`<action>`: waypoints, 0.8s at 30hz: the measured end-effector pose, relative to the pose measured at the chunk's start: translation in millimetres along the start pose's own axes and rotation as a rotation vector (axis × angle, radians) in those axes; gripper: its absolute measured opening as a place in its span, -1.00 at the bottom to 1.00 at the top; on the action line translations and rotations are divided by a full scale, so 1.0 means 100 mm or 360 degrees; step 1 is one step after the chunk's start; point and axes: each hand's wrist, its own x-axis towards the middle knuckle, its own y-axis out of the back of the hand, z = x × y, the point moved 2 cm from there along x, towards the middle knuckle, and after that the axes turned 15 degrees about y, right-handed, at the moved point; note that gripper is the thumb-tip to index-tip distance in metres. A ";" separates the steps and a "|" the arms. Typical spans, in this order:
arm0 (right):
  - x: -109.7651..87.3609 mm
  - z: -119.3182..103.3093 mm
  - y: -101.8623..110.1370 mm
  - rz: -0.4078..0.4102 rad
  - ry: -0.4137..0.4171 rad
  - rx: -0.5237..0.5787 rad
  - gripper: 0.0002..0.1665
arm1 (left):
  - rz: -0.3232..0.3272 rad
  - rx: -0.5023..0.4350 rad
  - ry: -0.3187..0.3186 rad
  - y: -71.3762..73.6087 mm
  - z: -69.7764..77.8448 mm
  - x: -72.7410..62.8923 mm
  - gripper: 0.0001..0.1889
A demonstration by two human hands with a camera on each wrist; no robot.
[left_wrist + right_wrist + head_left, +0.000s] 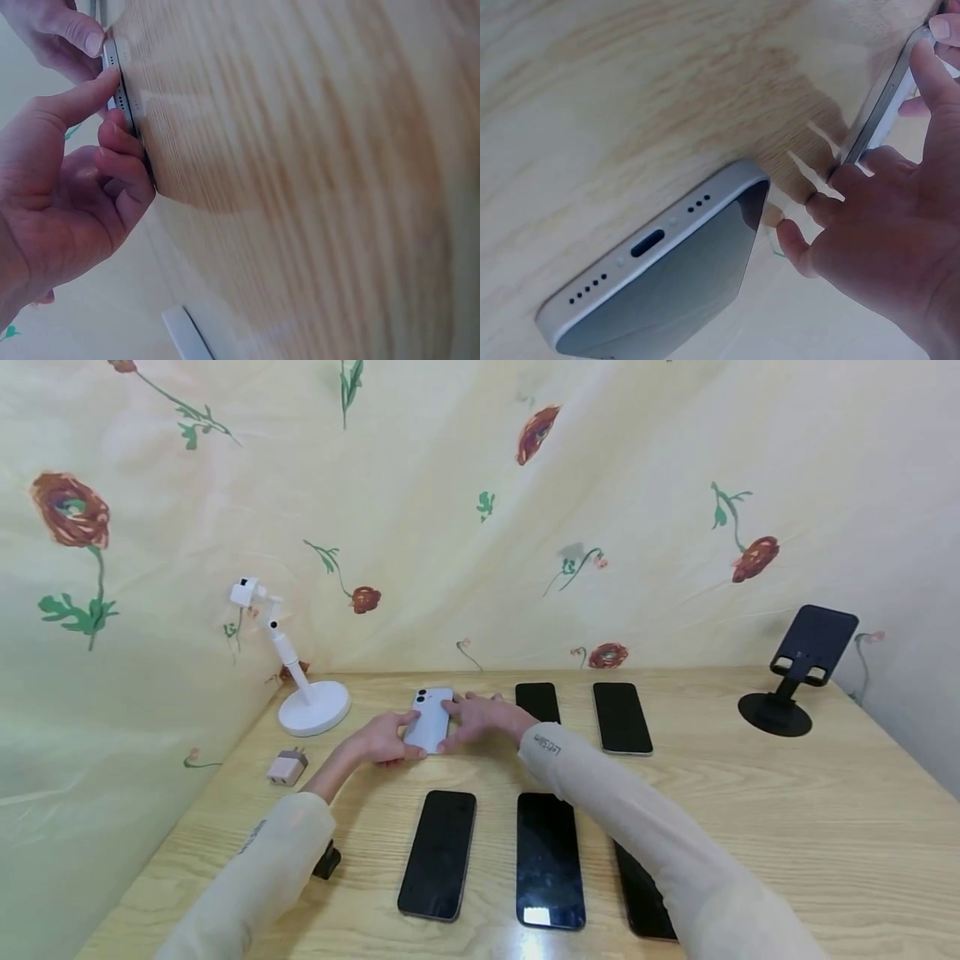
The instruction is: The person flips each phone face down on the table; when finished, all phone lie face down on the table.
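A pale phone (429, 718) lies back up near the far edge of the table, its camera lenses at the top left. My left hand (384, 739) grips its left side, with the thumb by the bottom edge. From the other side, my right hand (483, 720) holds the right edge, thumb near the lower right corner. In the left wrist view, the left hand (75, 169) has curled fingers against the phone's edge (116, 82), which shows speaker holes. The right wrist view shows the right hand (889, 210) with its fingers along the phone's side (881, 105).
Several dark-screened phones lie screen up, including a front-left phone (438, 856), a front-middle phone (550, 860) and a far-right phone (622, 718). A white stand (313, 708), a plug adapter (287, 767) and a small black object (327, 862) are leftward. A black phone stand (795, 672) stands right.
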 end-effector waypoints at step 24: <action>-1.21 0.90 0.58 0.0090 0.0139 0.0072 -0.12 | 0.0433 0.0212 -0.0340 -0.28 0.77 -0.23 -0.40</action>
